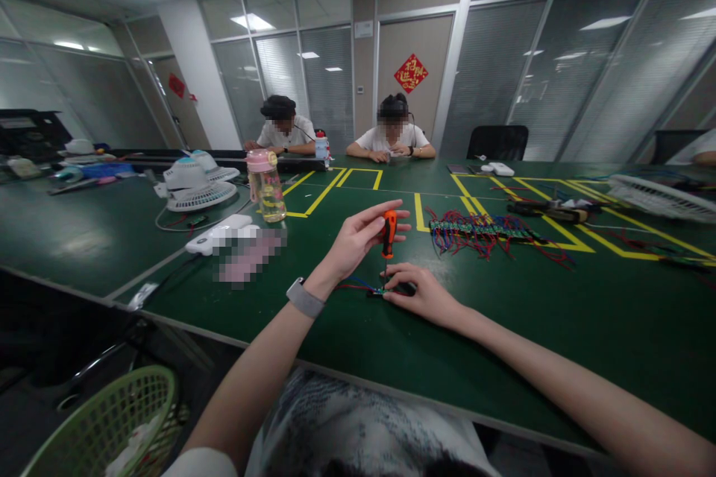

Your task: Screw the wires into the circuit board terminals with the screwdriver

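My left hand [358, 237] is closed around the orange-and-black handle of a screwdriver [388, 232], with some fingers stretched out past it. The screwdriver stands nearly upright, its thin shaft pointing down at a small green circuit board [378, 291] on the table. Whether the tip touches the board is too small to tell. With its fingertips at the board's right end, my right hand [421, 294] pinches the board and holds it down. Red and blue wires [355, 284] run out from the board's left side.
On the green table [313, 328], a row of wired circuit boards [484, 229] lies to the right. A pink-capped bottle [267, 190], a white power strip [221, 235] and white fan parts [193, 182] stand left. Two people sit across. A green basket [106, 414] is below.
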Available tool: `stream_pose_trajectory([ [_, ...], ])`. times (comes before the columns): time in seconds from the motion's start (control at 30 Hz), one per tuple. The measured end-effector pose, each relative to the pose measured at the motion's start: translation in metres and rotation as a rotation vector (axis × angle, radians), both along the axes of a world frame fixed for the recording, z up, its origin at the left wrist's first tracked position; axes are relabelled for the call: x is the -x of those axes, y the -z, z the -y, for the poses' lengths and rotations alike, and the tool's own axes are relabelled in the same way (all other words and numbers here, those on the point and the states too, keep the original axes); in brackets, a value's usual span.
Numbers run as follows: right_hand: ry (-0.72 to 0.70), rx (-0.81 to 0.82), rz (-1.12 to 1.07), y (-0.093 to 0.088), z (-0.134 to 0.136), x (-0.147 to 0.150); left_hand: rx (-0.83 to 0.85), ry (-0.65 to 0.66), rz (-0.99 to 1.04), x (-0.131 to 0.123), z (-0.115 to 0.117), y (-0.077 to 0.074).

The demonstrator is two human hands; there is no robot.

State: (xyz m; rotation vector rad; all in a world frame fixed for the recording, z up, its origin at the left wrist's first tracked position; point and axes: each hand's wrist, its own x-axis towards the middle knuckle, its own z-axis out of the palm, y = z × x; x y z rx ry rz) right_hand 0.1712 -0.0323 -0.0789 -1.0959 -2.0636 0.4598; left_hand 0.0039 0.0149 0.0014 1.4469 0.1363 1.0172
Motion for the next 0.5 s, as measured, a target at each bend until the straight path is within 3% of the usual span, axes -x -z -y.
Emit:
stream_pose_trajectory([
  [0.23,-0.002,-0.003,0.011,0.0008,-0.0001,-0.0007,-0.046,-0.114,-0.018,-0.0007,0.0038,-0.0023],
  [0.4,0.001,-0.002,0.013,0.001,0.0,-0.0007,-0.033,-0.091,0.024,-0.0017,0.0017,-0.0014],
  [0.5,-0.006,-0.007,0.018,0.0002,0.0003,-0.0007,-0.133,-0.207,-0.029,-0.0001,-0.0013,-0.0007],
])
